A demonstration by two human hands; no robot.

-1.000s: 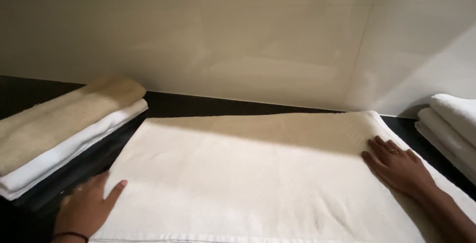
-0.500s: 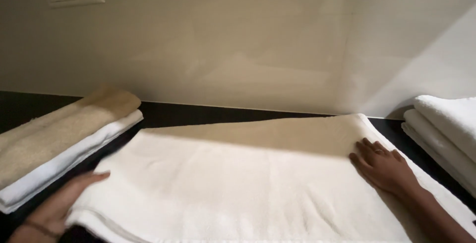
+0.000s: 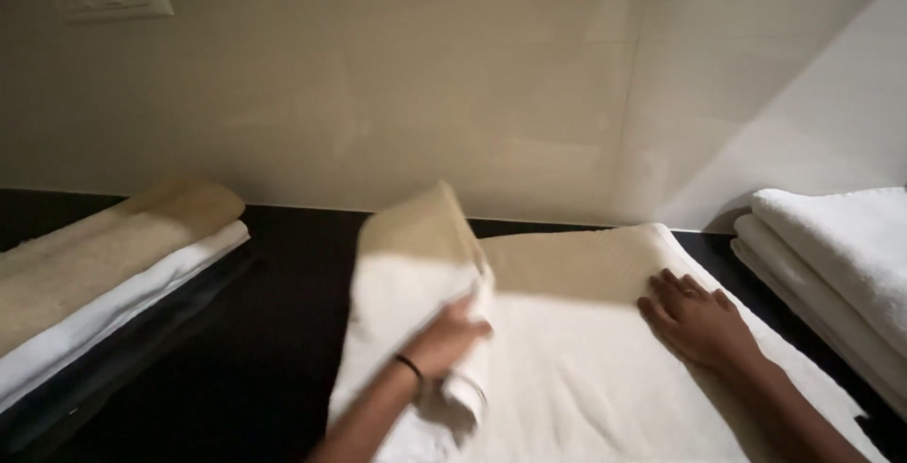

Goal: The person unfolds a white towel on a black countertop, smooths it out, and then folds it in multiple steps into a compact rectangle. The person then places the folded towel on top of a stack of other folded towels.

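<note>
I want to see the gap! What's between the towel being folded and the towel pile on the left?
Only bare black counter. The head view shows nothing lying between the towel that the left hand lifts and the left pile.

A dark, black counter (image 3: 274, 331) runs along the foot of a pale wall. A cream towel (image 3: 586, 368) lies spread on it, one end lifted and folded over. To the left of this towel, well apart across bare counter, lies a stack of folded towels (image 3: 104, 274), tan above white. To the right of it, near, lies a stack of folded white towels (image 3: 841, 255).
</note>
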